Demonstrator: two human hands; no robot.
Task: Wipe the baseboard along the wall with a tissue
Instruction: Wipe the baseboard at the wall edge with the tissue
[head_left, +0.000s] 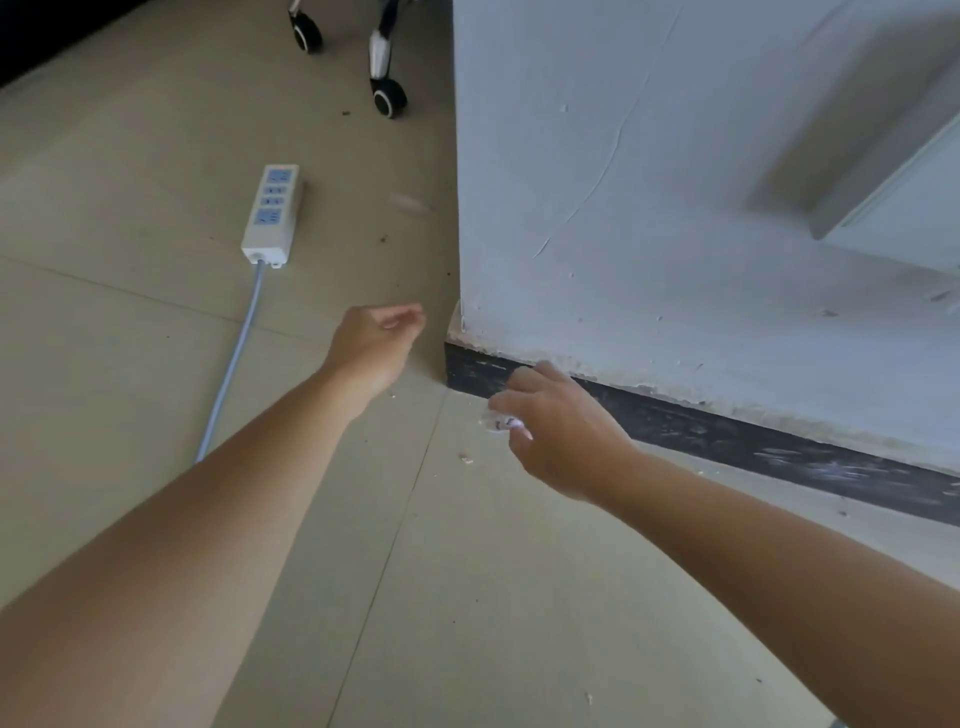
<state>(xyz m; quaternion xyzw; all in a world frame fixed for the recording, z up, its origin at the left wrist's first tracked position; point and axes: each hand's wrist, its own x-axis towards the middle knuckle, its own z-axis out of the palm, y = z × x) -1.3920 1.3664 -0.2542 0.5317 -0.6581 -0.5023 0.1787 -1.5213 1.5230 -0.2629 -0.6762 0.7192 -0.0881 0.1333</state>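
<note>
Right hand (561, 431) pinches a crumpled tissue (501, 423) at the scuffed black baseboard (727, 436), left hand (374, 348) loosely curled and empty over the crumb-speckled tile floor (467, 597), power strip (272, 210) nearby

No text, number or brand can be read anywhere. The likeliest spot is the white power strip (271, 210) lying on the floor at the left: it has a small red mark at its far end and blue socket faces, but any print there is too blurred to make out. The crumpled tissue (506, 423) pinched in the right hand (561, 431) shows a few dark specks, too small to tell whether they are print.
</note>
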